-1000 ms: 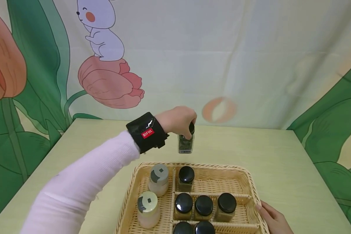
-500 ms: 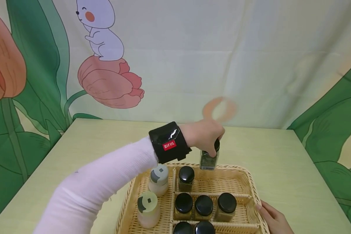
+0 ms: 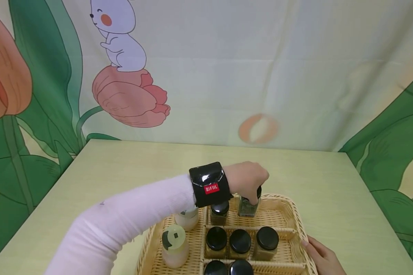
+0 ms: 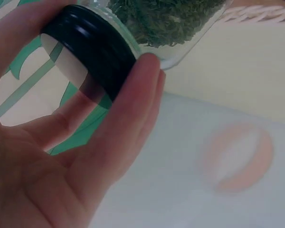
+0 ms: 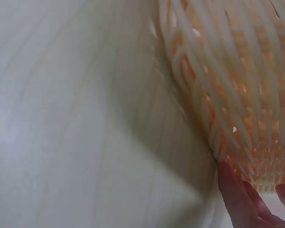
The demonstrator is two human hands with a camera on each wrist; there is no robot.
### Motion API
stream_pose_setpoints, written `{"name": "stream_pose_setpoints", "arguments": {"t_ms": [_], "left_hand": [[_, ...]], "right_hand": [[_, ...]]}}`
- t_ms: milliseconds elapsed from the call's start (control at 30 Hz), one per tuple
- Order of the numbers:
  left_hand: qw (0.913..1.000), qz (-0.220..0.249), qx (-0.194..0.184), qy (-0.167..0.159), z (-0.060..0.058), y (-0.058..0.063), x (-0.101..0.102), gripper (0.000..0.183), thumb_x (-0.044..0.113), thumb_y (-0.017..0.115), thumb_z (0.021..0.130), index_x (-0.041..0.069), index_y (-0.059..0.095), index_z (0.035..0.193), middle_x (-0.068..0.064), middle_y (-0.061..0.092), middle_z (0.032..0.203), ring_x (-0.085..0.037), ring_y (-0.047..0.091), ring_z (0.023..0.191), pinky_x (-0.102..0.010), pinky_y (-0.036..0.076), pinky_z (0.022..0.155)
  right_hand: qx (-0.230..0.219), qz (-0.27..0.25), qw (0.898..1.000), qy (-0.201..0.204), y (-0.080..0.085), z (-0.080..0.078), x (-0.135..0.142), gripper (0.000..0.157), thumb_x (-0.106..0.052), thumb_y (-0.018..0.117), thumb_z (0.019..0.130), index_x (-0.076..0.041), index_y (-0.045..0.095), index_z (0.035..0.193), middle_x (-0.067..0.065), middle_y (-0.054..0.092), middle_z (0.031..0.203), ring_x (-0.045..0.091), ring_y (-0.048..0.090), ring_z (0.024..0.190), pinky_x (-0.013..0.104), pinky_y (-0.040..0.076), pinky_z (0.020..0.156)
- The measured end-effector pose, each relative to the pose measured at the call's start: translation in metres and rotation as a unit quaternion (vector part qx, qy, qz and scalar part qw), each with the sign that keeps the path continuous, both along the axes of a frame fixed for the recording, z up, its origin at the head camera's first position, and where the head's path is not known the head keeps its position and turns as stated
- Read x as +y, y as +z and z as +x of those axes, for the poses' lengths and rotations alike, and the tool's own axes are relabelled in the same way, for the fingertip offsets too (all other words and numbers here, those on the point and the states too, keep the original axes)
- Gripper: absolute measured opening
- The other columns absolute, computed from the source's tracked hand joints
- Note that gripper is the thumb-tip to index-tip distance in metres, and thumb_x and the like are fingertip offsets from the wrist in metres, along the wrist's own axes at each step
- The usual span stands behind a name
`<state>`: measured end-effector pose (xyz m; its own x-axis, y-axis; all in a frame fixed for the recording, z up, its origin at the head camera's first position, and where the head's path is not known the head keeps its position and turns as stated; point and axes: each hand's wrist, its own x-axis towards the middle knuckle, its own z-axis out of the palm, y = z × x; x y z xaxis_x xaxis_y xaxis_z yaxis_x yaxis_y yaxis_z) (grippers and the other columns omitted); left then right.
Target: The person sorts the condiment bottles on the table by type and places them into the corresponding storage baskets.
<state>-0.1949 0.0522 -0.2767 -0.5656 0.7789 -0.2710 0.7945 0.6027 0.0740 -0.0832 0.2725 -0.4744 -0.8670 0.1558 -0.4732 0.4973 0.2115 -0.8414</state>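
Note:
In the head view, my left hand (image 3: 246, 179) grips a glass spice jar (image 3: 247, 209) by its black lid. The jar is low in the back right compartment of a wicker basket (image 3: 274, 196); whether it touches the bottom cannot be told. The left wrist view shows dried green herbs (image 4: 166, 23) inside the glass, with thumb and fingers around the lid. Left of it, in the same compartment, stands another black-lidded jar (image 3: 219, 214). My right hand (image 3: 322, 255) touches the basket's right outer side, its fingers (image 5: 237, 199) fairly straight against the weave.
Several black-lidded jars (image 3: 240, 240) stand in the middle and front compartments. A jar with a pale yellow lid (image 3: 175, 244) and a partly covered whitish jar (image 3: 187, 219) stand in the left compartment. A printed curtain (image 3: 206, 76) hangs behind the table (image 3: 330, 183).
My left hand has carried the herb jar from behind the basket rightward, then down into the back right compartment. My right hand and the basket have stayed in place.

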Motion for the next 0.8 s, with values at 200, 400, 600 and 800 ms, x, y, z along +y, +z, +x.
{"name": "stream_pose_setpoints", "arguments": {"t_ms": [200, 400, 600, 800], "left_hand": [[0.9999, -0.012, -0.008, -0.001, 0.001, -0.015, 0.002, 0.024, 0.019, 0.068, 0.075, 0.012, 0.046, 0.075, 0.006, 0.039, 0.066, -0.009, 0.037, 0.060, -0.020, 0.029, 0.052], [0.9995, -0.014, -0.026, 0.007, 0.000, -0.030, 0.004, 0.024, 0.021, 0.068, 0.076, 0.013, 0.046, 0.074, 0.005, 0.039, 0.064, -0.010, 0.036, 0.058, -0.022, 0.027, 0.053], [0.9998, -0.015, -0.014, 0.000, 0.000, -0.043, 0.004, 0.026, 0.021, 0.069, 0.074, 0.013, 0.045, 0.069, 0.006, 0.037, 0.061, -0.009, 0.034, 0.056, -0.020, 0.026, 0.050], [0.9999, -0.010, -0.009, -0.001, -0.001, -0.054, 0.003, 0.023, 0.021, 0.071, 0.073, 0.012, 0.050, 0.074, 0.006, 0.041, 0.063, -0.009, 0.038, 0.057, -0.019, 0.029, 0.049]], "right_hand": [[0.005, 0.006, 1.000, 0.001, -0.001, 0.000, 0.001, 0.104, -0.069, 0.055, 0.066, 0.004, 0.027, 0.136, 0.032, 0.047, 0.119, 0.029, 0.062, 0.086, 0.039, 0.052, 0.069], [0.000, 0.001, 1.000, 0.000, -0.001, 0.001, 0.001, 0.104, -0.069, 0.055, 0.067, 0.003, 0.027, 0.136, 0.032, 0.046, 0.120, 0.030, 0.062, 0.086, 0.040, 0.052, 0.069], [0.000, 0.003, 1.000, 0.003, 0.001, 0.000, 0.001, 0.110, -0.073, 0.055, 0.061, 0.003, 0.027, 0.136, 0.032, 0.047, 0.120, 0.029, 0.062, 0.086, 0.039, 0.052, 0.069], [0.001, 0.005, 1.000, 0.004, 0.001, 0.000, 0.001, 0.107, -0.071, 0.055, 0.064, 0.003, 0.028, 0.136, 0.031, 0.046, 0.120, 0.029, 0.062, 0.086, 0.039, 0.052, 0.069]]}}
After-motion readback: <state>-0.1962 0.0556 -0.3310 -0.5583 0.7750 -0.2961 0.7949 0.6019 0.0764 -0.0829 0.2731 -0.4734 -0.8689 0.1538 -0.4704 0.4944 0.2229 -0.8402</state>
